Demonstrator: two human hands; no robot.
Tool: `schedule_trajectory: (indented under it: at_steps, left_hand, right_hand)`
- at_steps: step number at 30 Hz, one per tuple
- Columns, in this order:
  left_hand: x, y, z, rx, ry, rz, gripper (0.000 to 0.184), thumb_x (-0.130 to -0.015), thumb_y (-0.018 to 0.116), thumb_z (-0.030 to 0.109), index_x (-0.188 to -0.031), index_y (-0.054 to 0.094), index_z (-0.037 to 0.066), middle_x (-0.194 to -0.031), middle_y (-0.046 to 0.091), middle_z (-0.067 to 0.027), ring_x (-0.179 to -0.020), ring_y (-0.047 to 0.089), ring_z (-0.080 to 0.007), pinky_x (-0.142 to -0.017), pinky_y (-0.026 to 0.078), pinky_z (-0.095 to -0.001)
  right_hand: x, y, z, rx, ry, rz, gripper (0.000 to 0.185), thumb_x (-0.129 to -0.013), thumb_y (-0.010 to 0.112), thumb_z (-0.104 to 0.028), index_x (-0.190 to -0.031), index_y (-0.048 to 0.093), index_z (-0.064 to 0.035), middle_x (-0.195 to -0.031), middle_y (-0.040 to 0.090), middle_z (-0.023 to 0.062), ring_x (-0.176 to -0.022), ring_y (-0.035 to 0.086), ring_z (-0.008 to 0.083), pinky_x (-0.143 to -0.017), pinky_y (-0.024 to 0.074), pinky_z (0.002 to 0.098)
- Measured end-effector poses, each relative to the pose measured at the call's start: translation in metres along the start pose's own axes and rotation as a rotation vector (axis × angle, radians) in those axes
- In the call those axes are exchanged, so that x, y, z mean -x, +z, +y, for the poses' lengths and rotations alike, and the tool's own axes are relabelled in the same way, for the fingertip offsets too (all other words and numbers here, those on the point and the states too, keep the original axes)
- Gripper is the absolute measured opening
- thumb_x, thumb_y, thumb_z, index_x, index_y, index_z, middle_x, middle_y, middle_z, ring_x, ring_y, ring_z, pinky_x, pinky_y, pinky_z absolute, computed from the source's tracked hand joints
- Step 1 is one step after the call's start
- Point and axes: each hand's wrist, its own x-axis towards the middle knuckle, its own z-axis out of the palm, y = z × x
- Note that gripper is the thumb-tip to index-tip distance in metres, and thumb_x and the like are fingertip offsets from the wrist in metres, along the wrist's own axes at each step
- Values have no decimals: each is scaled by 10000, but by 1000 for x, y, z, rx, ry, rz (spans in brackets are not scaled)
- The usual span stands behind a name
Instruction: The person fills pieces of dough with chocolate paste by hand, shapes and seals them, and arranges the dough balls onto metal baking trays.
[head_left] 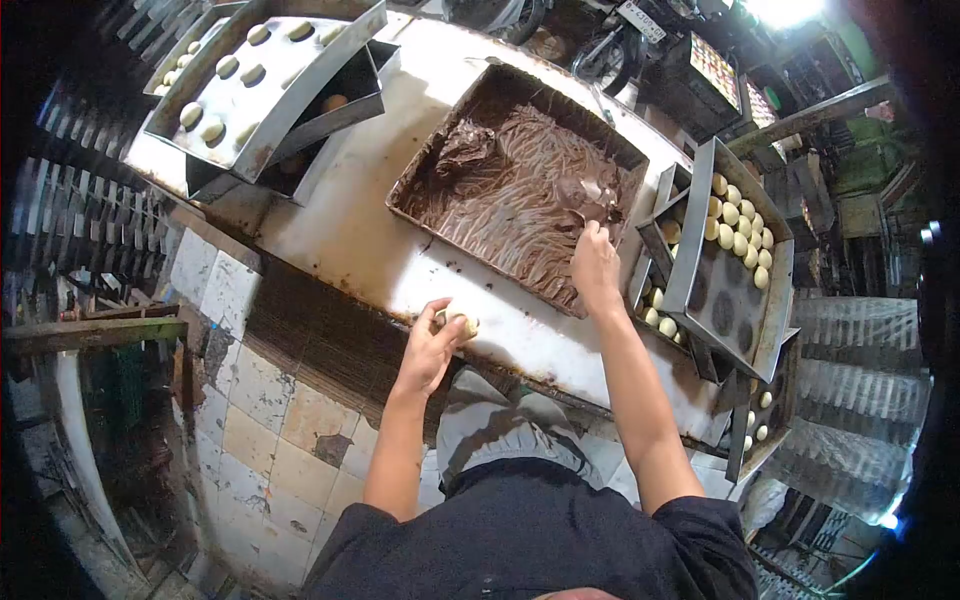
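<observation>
L fingers [434, 307] loose round bun [470, 323], R fingers [594, 231] tight w/ tool [590, 203]

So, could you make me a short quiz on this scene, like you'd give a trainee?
1. True or false: the right hand reaches over the pan of brown paste.
2. What does the left hand hold?
3. Where do trays of pale balls stand?
A) only left of the pan
B) only right of it
C) on both sides

Key:
1. True.
2. A piece of pale dough, by the look of it.
3. C.
</observation>
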Motion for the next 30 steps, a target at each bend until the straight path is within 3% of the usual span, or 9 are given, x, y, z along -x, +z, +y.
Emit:
schedule_trajectory:
  at_steps: [4, 8, 11, 13, 15, 17, 20, 27, 30]
  left_hand:
    - [-14, 7, 10, -19, 44, -72, 454, -997, 701, 78, -1377, 466, -3, -1112, 676, -136, -992, 727, -239, -893, 627, -374]
    - [-30, 23, 13, -137, 22, -58, 428, -1005, 709, 142, -1337, 514, -45, -1116, 690, -135, -950, 720, -210, -844, 633, -375]
    - [-56, 45, -6, -214, 7, -65, 417, -998, 725, 147, -1309, 551, -68, -1144, 690, -132, -979, 700, -189, -835, 630, -346]
    - [-66, 66, -14, -265, 33, -48, 397, -993, 725, 130, -1289, 569, -82, -1104, 709, -122, -933, 703, -171, -796, 623, -324]
    - [-64, 93, -14, -255, -2, -69, 338, -1017, 698, 170, -1245, 614, -64, -1043, 726, -106, -887, 703, -150, -764, 605, -300]
    - [-70, 104, -24, -293, -51, -127, 336, -1041, 663, 214, -1246, 630, -51, -1048, 728, -102, -889, 706, -147, -791, 596, -304]
    - [-66, 127, -26, 8, -111, -256, 383, -1111, 516, 315, -1218, 664, -21, -1062, 743, -106, -903, 726, -184, -811, 587, -347]
    - [-45, 106, -35, 205, 100, 2, 375, -1116, 502, 264, -1285, 620, -49, -1151, 727, -152, -1045, 721, -265, -958, 585, -457]
    - [0, 120, -48, 77, 84, -239, 363, -1088, 555, 181, -1367, 568, -51, -1286, 675, -185, -1160, 685, -265, -969, 589, -453]
  right_hand:
    - [2, 28, -18, -11, 162, -36, 130, -955, 538, 22, -1082, 558, 43, -1059, 662, 298, -939, 719, 467, -791, 602, 527]
    - [-3, 9, -21, -154, 247, -118, 165, -915, 529, 79, -1069, 587, 90, -994, 669, 319, -976, 704, 500, -814, 577, 542]
    - [-5, -12, -3, -1265, 450, -664, 134, -995, 578, 17, -1121, 584, 63, -908, 699, 174, -669, 663, 193, -558, 526, 331]
    - [23, -52, -28, -1443, 434, -551, 118, -1021, 609, -28, -1118, 583, 34, -880, 677, 99, -624, 548, 80, -514, 438, 235]
    - [50, -69, -41, -1593, 472, -477, 110, -1025, 603, -18, -1123, 571, 21, -869, 673, 96, -624, 566, 97, -504, 425, 229]
    - [69, -70, -36, -1583, 419, -431, 81, -1018, 634, -26, -1066, 583, 14, -876, 668, 82, -657, 558, 90, -551, 438, 239]
    - [99, -66, -24, -1157, 126, 111, 93, -962, 708, 1, -948, 620, 28, -850, 664, 48, -780, 549, 74, -708, 458, 247]
    - [145, 2, 77, -945, 236, 156, 110, -915, 752, -47, -928, 667, 21, -846, 707, 76, -802, 605, 114, -751, 495, 290]
    - [150, 21, 120, -802, 145, 116, 128, -916, 760, -93, -1015, 742, -14, -925, 743, 120, -878, 670, 153, -831, 526, 314]
